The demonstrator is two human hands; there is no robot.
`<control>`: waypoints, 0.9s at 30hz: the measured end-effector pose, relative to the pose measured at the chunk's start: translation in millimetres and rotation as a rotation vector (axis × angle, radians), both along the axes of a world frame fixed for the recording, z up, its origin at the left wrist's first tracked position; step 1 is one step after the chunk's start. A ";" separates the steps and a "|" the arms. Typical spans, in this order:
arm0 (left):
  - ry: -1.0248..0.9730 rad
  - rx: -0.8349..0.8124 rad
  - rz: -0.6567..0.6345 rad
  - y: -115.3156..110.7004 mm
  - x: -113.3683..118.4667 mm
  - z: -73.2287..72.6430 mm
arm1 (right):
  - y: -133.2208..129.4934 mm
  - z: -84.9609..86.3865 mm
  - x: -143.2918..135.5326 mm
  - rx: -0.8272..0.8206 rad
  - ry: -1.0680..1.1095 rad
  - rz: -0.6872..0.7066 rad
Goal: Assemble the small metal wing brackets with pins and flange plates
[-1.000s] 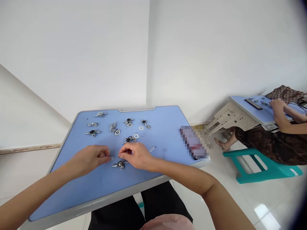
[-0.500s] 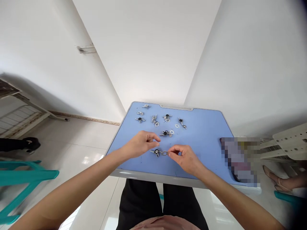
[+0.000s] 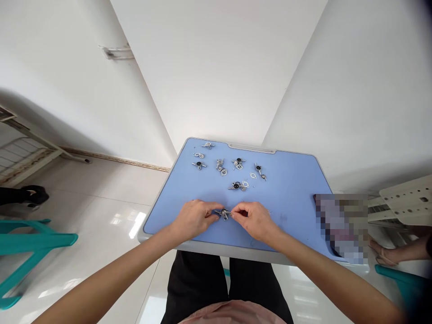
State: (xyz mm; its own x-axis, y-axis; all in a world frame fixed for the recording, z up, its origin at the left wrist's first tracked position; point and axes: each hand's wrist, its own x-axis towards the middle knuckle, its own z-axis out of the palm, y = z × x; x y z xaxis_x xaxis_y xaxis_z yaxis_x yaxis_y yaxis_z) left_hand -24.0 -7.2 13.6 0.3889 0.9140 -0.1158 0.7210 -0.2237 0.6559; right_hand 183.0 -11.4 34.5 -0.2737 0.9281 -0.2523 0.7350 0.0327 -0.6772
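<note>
A small metal part with a black round centre [image 3: 224, 213] lies near the front of the blue table, between my two hands. My left hand [image 3: 200, 217] pinches its left rod between thumb and fingers. On its other side my right hand [image 3: 251, 218] is closed, fingertips together at the part's right end; what they grip is mostly hidden. Beyond my hands lies a similar metal part [image 3: 236, 186], touching a flat plate with holes [image 3: 245, 184]. Farther back are several more such parts, among them one at the left [image 3: 199, 165] and one at the right [image 3: 258, 168].
The blue table [image 3: 290, 193] has a raised pale rim. A blurred-out object [image 3: 340, 227] rests at its right edge. A teal stool [image 3: 37, 240] stands on the floor at the left. A person's foot [image 3: 384, 254] shows at the right.
My left hand has come down onto the metal part's left rod. My right hand has drawn closer to the part, and the flat plate it held no longer shows clearly. The view has shifted slightly.
</note>
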 end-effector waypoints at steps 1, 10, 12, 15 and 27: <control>-0.001 0.003 -0.009 0.4 0.2 -0.3 | 1.9 1.1 -1.9 -0.032 -0.003 -0.017; -0.026 -0.031 0.000 -2.1 2.5 0.1 | 27.2 6.1 -10.5 -0.283 -0.028 -0.025; -0.020 0.015 0.022 -5.0 5.7 -1.0 | 30.9 8.2 -10.3 -0.322 -0.039 -0.009; 0.045 0.108 0.036 -9.8 10.4 -4.5 | 34.9 9.9 -8.1 -0.362 -0.045 0.017; 0.053 0.178 0.015 -9.3 12.1 -12.4 | 31.6 5.0 12.6 -0.372 0.172 -0.019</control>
State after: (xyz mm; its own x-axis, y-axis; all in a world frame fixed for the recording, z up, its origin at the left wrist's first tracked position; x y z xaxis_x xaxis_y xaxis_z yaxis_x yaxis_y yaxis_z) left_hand -11.9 -16.5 1.2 0.3726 0.9276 0.0279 0.7577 -0.3214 0.5680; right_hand 195.7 20.1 39.5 -0.3254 0.7874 -0.5236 0.6080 -0.2499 -0.7536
